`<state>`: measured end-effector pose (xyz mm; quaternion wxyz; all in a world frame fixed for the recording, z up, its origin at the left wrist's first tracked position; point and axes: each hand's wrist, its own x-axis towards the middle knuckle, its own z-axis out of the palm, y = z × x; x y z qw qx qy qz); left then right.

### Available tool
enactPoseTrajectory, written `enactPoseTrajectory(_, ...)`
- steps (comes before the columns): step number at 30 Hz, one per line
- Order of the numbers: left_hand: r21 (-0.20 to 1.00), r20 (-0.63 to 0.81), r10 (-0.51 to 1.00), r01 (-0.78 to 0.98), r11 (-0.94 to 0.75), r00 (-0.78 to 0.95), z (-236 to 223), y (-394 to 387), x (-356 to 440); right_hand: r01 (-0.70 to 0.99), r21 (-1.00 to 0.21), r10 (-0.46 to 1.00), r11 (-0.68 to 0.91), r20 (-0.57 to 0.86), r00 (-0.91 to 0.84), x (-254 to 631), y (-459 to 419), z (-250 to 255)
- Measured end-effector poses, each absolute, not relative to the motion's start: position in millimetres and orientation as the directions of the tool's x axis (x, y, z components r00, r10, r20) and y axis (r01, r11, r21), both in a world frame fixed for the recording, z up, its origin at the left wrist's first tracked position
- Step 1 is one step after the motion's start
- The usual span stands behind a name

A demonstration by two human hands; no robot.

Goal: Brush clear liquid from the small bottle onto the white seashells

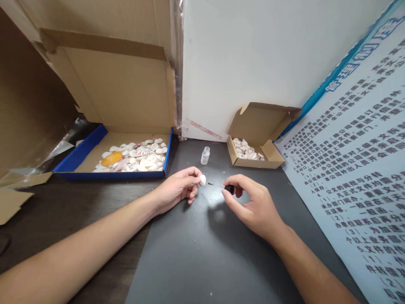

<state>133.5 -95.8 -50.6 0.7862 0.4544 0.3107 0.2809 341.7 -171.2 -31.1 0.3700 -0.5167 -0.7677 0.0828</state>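
Observation:
Between thumb and fingers, my left hand (182, 185) pinches a small white seashell (203, 180) at the middle of the view. Facing it, my right hand (249, 198) grips the black brush cap (229, 189) of a bottle. A thin stem runs left from the cap, and its dark brush tip (210, 183) is close to the shell; whether they touch I cannot tell. Behind both hands, a small clear glass bottle (205, 156) with a printed label stands upright and uncapped on the dark grey tabletop (190, 261).
On the left, an open blue-edged cardboard box (79, 153) holds many white shells and one orange shell (112, 158). A smaller open cardboard box (274, 155) with white shells is at the right rear. A white panel (253, 55) rises behind, and a printed poster (357, 169) flanks the right.

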Motion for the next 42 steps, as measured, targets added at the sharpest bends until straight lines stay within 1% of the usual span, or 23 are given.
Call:
enactPoseTrajectory(3,0.897,-0.23,0.725,-0.148,0.417,0.65,-50.8,-96.4,134.3,0.705,-0.528,0.845,0.473,0.499,-0.193,340.6,-171.5,-30.9)
enactPoseTrajectory(6,0.905,-0.228,0.732,-0.137,0.402,0.642,-51.3,-96.5,135.3,0.729,-0.506,0.854,0.461,0.477,-0.21,339.5,-171.9,-31.2)
enactPoseTrajectory(11,0.92,-0.238,0.732,-0.094,0.381,0.639,-53.0,-96.2,135.8,0.696,-0.53,0.827,0.484,0.537,-0.166,339.3,-172.7,-31.6)
enactPoseTrajectory(16,0.93,-0.242,0.752,-0.074,0.36,0.613,-53.8,-96.5,137.1,0.732,-0.517,0.857,0.445,0.483,-0.18,338.5,-172.9,-30.8)
enactPoseTrajectory(21,0.926,-0.275,0.754,-0.048,0.376,0.596,-49.9,-97.2,138.1,0.689,-0.55,0.84,0.472,0.518,-0.163,339.0,-172.2,-31.7)
enactPoseTrajectory(25,0.927,-0.277,0.734,-0.028,0.374,0.62,-48.6,-97.6,137.8,0.733,-0.531,0.869,0.425,0.465,-0.166,339.5,-171.7,-32.3)
enactPoseTrajectory(29,0.928,-0.261,0.743,-0.054,0.37,0.617,-49.6,-98.2,138.0,0.698,-0.56,0.852,0.446,0.504,-0.14,339.0,-171.8,-32.0)
enactPoseTrajectory(33,0.928,-0.249,0.748,-0.069,0.366,0.616,-50.6,-98.0,138.6,0.709,-0.534,0.855,0.46,0.482,-0.192,338.4,-171.5,-32.0)
enactPoseTrajectory(38,0.934,-0.245,0.75,-0.058,0.353,0.614,-51.0,-97.6,139.1,0.687,-0.549,0.836,0.476,0.524,-0.16,339.1,-172.6,-32.6)
enactPoseTrajectory(42,0.943,-0.229,0.749,-0.05,0.33,0.621,-53.0,-97.0,138.3,0.711,-0.526,0.846,0.466,0.501,-0.183,338.9,-172.5,-32.5)
